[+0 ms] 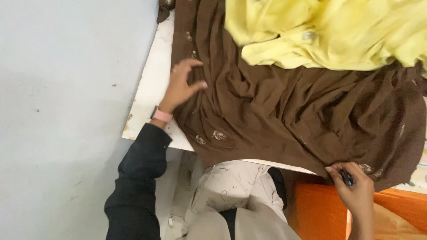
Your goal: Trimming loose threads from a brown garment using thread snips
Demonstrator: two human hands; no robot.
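Fingers (339,171) of right hand (353,189) pinching brown cloth (284,111) hem.

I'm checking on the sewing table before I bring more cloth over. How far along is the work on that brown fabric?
The brown fabric already lies spread over the white table, though much of it is rumpled. In hand: the left hand presses on it near the edge, and the right hand pinches the hem while holding a small dark tool. Left: the folds are not smoothed, and yellow cloth sits piled on top.
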